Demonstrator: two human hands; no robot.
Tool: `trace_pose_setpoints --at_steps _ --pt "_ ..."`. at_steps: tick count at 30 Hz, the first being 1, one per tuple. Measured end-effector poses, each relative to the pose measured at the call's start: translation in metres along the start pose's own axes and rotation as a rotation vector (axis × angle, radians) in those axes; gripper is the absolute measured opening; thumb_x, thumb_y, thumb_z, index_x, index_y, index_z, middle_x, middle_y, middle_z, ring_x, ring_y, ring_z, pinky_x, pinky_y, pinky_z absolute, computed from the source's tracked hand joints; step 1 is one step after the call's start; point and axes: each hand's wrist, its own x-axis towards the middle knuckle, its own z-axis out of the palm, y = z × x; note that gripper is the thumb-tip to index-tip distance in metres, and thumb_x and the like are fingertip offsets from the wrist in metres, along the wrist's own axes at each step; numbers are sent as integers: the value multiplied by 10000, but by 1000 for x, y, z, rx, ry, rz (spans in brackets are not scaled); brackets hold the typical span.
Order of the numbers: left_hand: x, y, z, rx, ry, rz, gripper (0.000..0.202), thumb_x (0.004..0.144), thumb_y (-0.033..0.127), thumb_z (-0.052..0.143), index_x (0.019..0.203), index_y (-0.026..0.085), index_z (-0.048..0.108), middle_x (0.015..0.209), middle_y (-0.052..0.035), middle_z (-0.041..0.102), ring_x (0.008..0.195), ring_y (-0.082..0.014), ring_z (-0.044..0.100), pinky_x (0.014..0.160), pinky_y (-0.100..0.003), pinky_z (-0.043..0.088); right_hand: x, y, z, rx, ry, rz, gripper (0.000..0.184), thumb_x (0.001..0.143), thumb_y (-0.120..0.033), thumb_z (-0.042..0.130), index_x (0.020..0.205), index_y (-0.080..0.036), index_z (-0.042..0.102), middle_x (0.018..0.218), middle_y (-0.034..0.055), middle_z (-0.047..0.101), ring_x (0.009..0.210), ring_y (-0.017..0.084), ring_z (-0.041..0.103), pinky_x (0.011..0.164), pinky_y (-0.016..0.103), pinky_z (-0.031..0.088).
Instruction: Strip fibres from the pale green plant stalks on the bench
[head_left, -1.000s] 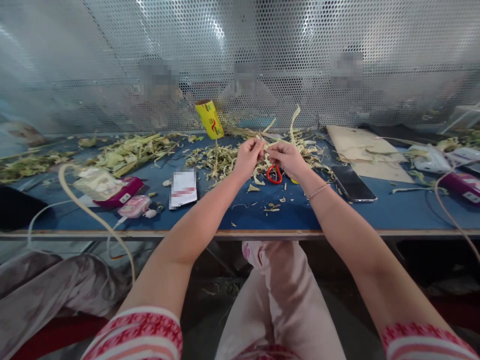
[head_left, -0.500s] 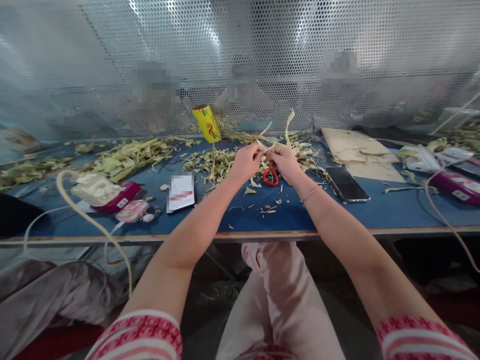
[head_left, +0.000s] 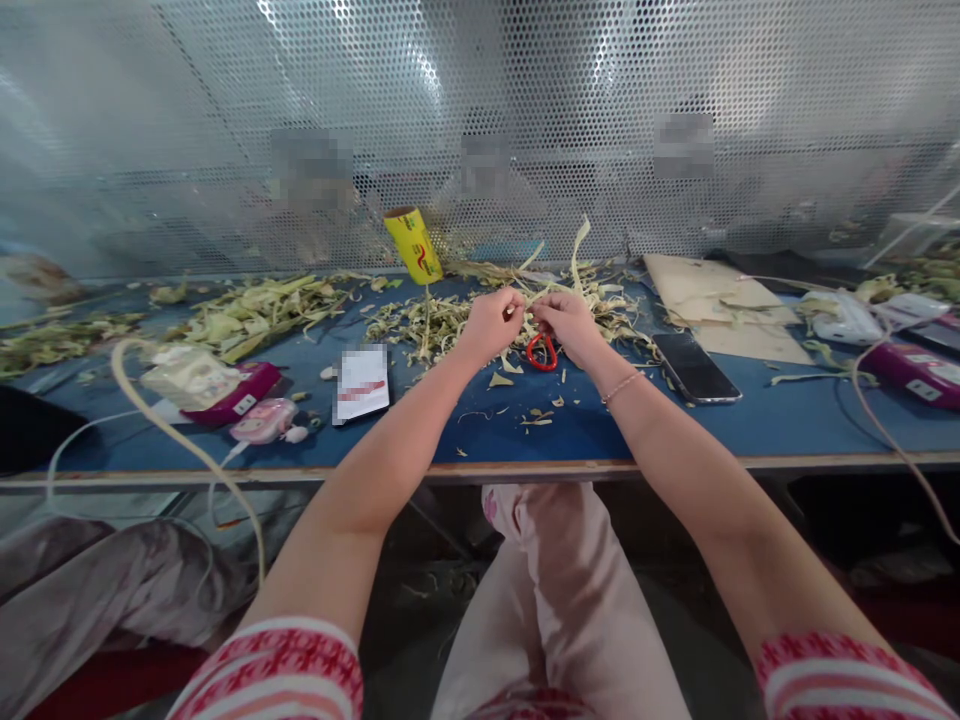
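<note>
Both my hands meet over the blue table [head_left: 675, 425], just in front of a heap of pale dried leaf strips [head_left: 442, 318]. My left hand [head_left: 491, 322] is closed, pinching a thin pale strip [head_left: 525, 297]. My right hand [head_left: 570, 325] is closed too, holding the other end of that strip. Under my right hand hangs a red scissor handle [head_left: 541, 351]; whether my fingers grip it is hidden. Small strip cuttings [head_left: 538, 415] lie on the table below my hands.
A yellow roll [head_left: 412, 245] leans at the back. A black phone [head_left: 694, 367] and brown cardboard [head_left: 720, 305] lie right. A white card [head_left: 362, 383], pink case [head_left: 262, 420] and magenta box [head_left: 240, 390] lie left. Cables trail off both sides. A perforated metal screen [head_left: 480, 100] closes the back.
My hands have drawn slightly closer together and lower over the strips; the strip between them is shorter. The view has shifted a little left.
</note>
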Motion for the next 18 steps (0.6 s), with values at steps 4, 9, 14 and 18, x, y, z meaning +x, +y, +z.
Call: trace_pose_setpoints --at_steps 4,9,14,18 --pt "0 -2 2 -48 10 -38 87 691 104 517 654 177 544 547 29 507 523 -97 424 579 -242 350 -2 -1 0 -22 -20 -9 143 739 -136 622 617 -162 554 510 -45 523 458 56 451 465 185 346" --pt "-1 1 6 -173 28 -173 48 675 128 540 666 172 557 578 19 559 547 -102 475 585 -243 375 -2 0 1 -72 -50 -30 234 817 -283 605 631 -188 500 538 -37 522 468 77 470 481 217 368" --pt "-3 8 16 -551 -20 -408 10 673 167 575 670 158 576 579 10 598 553 -100 533 575 -233 423 -2 -1 -2 -298 43 -131 284 888 -305 477 625 -211 430 529 -39 476 514 105 457 553 253 365" --pt "-5 10 21 -710 4 -500 51 659 190 621 685 146 620 563 17 601 542 -83 525 578 -225 435 -2 -2 -7 -482 119 -199 308 870 -325 499 598 -214 408 561 -26 459 586 128 440 617 276 342"
